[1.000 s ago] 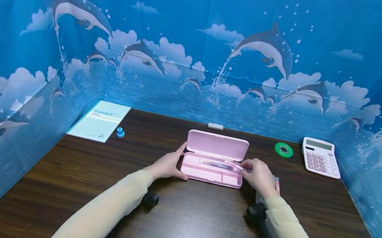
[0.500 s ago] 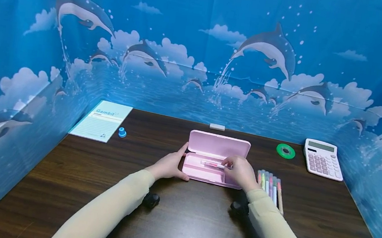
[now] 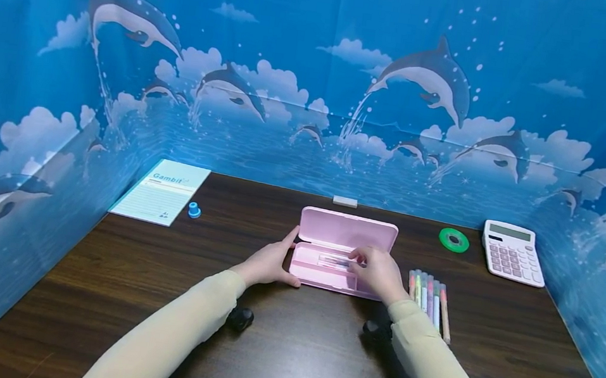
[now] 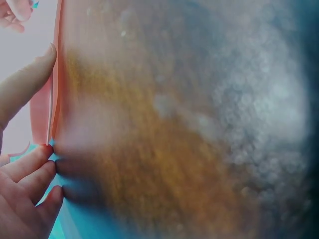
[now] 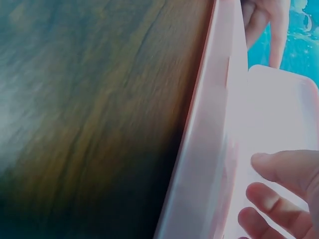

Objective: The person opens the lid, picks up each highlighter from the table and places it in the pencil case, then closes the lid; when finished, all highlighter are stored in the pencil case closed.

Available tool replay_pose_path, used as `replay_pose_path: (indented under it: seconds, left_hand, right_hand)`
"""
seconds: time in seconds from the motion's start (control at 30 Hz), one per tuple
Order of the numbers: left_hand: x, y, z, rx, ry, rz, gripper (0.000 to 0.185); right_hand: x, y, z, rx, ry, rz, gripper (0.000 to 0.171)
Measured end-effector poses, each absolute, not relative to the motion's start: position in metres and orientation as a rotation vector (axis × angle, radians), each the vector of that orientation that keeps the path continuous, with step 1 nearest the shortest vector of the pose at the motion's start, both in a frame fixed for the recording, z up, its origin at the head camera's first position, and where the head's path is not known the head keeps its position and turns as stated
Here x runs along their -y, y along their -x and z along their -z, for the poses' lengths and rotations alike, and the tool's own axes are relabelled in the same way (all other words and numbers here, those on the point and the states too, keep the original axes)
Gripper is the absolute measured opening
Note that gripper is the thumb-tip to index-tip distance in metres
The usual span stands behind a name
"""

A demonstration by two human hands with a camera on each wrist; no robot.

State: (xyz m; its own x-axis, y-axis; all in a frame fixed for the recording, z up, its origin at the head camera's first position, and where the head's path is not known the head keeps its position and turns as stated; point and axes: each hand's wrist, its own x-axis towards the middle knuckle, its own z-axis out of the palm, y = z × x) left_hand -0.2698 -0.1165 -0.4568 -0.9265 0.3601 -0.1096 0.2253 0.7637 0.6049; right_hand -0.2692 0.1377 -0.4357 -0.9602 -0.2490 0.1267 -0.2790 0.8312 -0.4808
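Head view: a pink pencil case [image 3: 344, 253] lies open in the middle of a dark wooden bench [image 3: 293, 354], its lid [image 3: 348, 231] standing up at the far side. Inside its tray lies a pen [image 3: 335, 260], lengthwise in the far compartment. The left hand [image 3: 269, 263] rests against the case's left end, thumb up along the edge and fingers relaxed, its grip not closed around anything. The right hand [image 3: 379, 273] reaches into the right part of the tray, its fingertips curled down at the pen's right end; whether the grip pinches the pen cannot be told. Just right of the case, a row of coloured markers [image 3: 430, 294] lies side by side on the bench. Farther right and back from the case sit a green tape roll [image 3: 453, 239] and a white calculator [image 3: 513, 252]. Far left of the case lie a pale notepad [image 3: 161, 191] and a small blue cap-like object [image 3: 194, 210]. Behind the case, a small white eraser [image 3: 345, 201].

Left wrist view: blurred. Fingers touch the pink case edge [image 4: 54, 94].

Right wrist view: fingers [image 5: 279, 172] hover over the pink tray [image 5: 219, 149], beside the bench's wood grain.
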Motion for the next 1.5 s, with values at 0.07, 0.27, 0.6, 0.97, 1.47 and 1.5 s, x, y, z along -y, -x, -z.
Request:
replay_pose_path:
  seconds: [0.07,0.27,0.6,0.97,1.47,1.5]
  left_hand:
    - [0.117,0.27,0.457,-2.738,-0.46,-0.903,0.122]
    - [0.118,0.269,0.455,-2.742,-0.488,-0.923,0.122]
    - [0.116,0.269,0.455,-2.749,-0.49,-0.924,0.122]
    - [0.115,0.27,0.455,-2.741,-0.472,-0.914,0.124]
    - [0.115,0.267,0.456,-2.746,-0.467,-0.946,0.121]
    - [0.115,0.268,0.456,-2.747,-0.468,-0.946,0.121]
  right_hand:
    - [-0.142,0.268,0.436,2.926,-0.437,-0.803,0.011]
    - [-0.157,0.263,0.435,2.867,-0.424,-0.829,0.011]
    - [-0.198,0.249,0.435,2.864,-0.305,-0.795,0.015]
    - [-0.257,0.241,0.44,2.886,-0.127,-0.781,0.017]
    - [-0.301,0.221,0.45,2.969,0.0,-0.754,0.025]
    - [-0.303,0.221,0.45,2.979,0.007,-0.748,0.025]
